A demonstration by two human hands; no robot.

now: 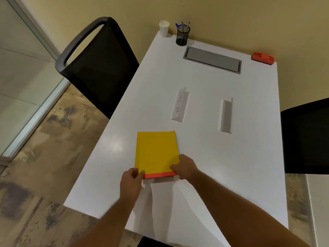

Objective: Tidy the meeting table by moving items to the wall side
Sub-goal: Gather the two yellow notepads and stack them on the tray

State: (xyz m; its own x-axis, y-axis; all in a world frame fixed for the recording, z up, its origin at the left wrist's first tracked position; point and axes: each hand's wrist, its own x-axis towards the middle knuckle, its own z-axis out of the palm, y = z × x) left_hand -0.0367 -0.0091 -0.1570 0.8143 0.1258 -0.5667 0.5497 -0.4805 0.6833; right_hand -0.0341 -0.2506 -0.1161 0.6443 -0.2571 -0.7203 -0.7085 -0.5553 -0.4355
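A yellow notepad (155, 151) with a red binding strip along its near edge lies on the white table (240, 157), near the front. My left hand (131, 184) grips its near left corner and my right hand (186, 168) grips its near right corner. Two folded white paper name cards lie mid-table: one with handwriting (180, 105) and a blank one (226, 114). At the wall end stand a white paper cup (164, 28), a black mesh pen holder (183, 35) with pens, and a red tape dispenser (263, 58).
A grey cable hatch (212, 60) is set into the table near the wall. A black mesh chair (96, 65) stands at the table's left side, another black chair (306, 136) at the right. A glass partition runs along the far left.
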